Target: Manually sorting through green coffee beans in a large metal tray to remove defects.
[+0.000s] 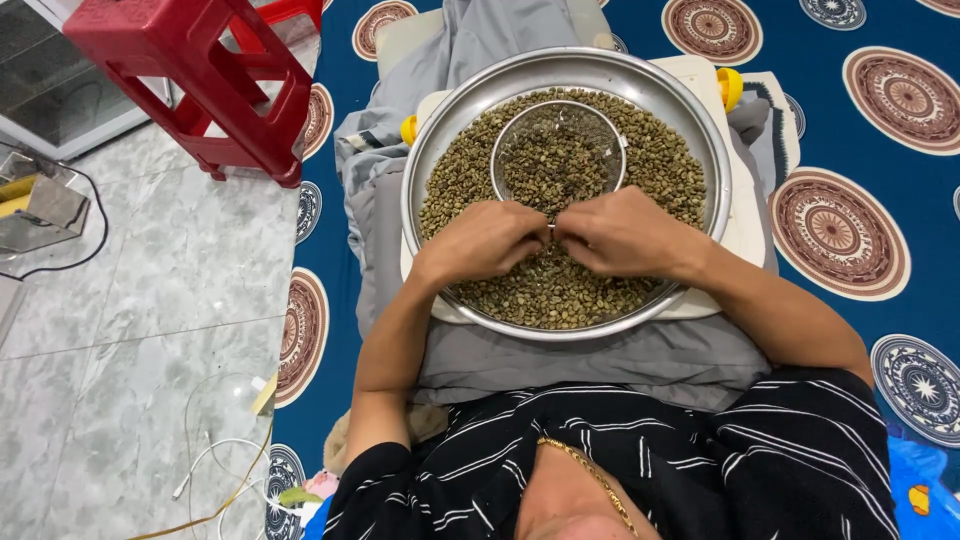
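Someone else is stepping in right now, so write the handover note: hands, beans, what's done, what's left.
Left hand and right hand: both rest knuckles-up on the beans, fingertips meeting at the near rim of the small round sieve; grip not visible.
The sieve sits in the big metal tray on the lap, itself holding beans.
Done: cannot tell from here.
Left: the tray's beans surround the sieve.

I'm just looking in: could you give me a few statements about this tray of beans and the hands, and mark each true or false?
1. Both hands rest on the beans in the round metal tray. True.
2. The left hand and right hand are far apart. False: their fingertips meet.
3. A wire sieve lies in the tray. True.
4. The stool is blue. False: it is red.
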